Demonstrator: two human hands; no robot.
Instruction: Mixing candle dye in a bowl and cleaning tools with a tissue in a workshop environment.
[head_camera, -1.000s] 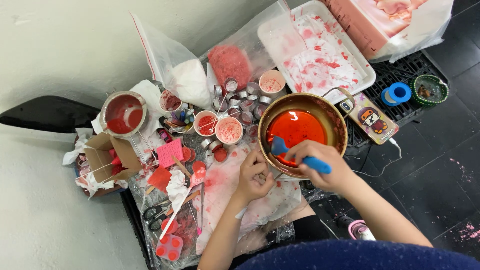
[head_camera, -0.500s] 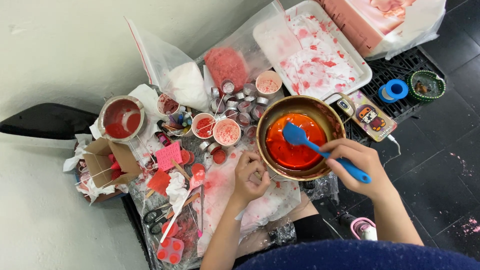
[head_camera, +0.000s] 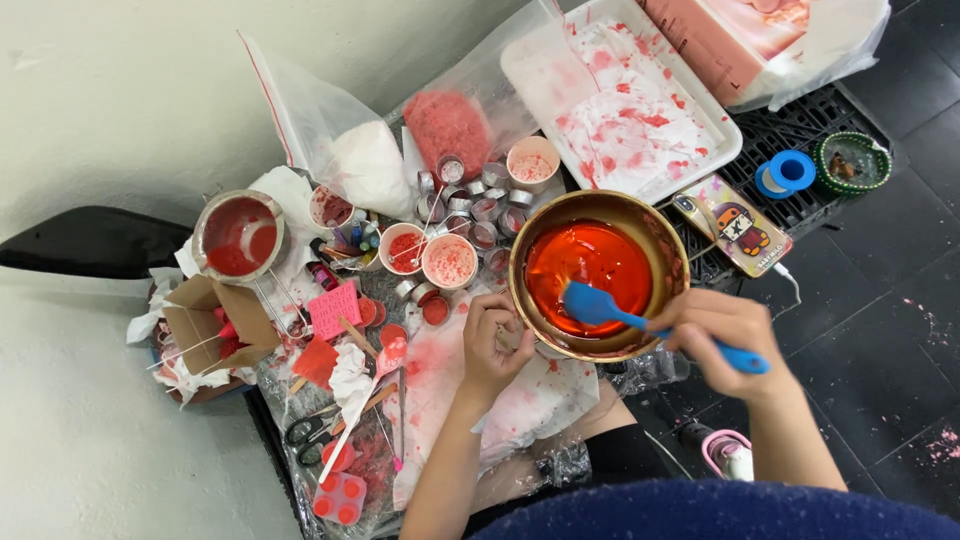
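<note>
1. The right hand (head_camera: 725, 325) gripped a blue silicone spatula (head_camera: 640, 320), its blade dipped in red liquid.
2. The left hand (head_camera: 492, 338) clasped the rim of the round brass-coloured metal bowl (head_camera: 660, 245).
3. That bowl sat on stained plastic sheeting (head_camera: 520, 410), beside small metal tins (head_camera: 480, 195).

Blue spatula (head_camera: 640, 322) tilted in red-filled bowl (head_camera: 655, 235).
</note>
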